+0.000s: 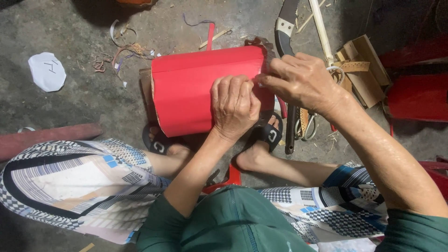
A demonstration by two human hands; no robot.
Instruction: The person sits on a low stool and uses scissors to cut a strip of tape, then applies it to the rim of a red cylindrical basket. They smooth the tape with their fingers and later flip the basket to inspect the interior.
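Your left hand (234, 106) presses flat on the curved red paper sheet (196, 91) over the cardboard form (145, 88); your right hand (298, 81) pinches its right edge. Most looks covered, only that edge unfinished. Scissors (305, 125) lie beside.

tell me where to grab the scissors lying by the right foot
Take the scissors by the looped handles, coming from above on the side away from the foot; the loops lie open on the floor, while the rest runs up under the right hand and cannot be seen.
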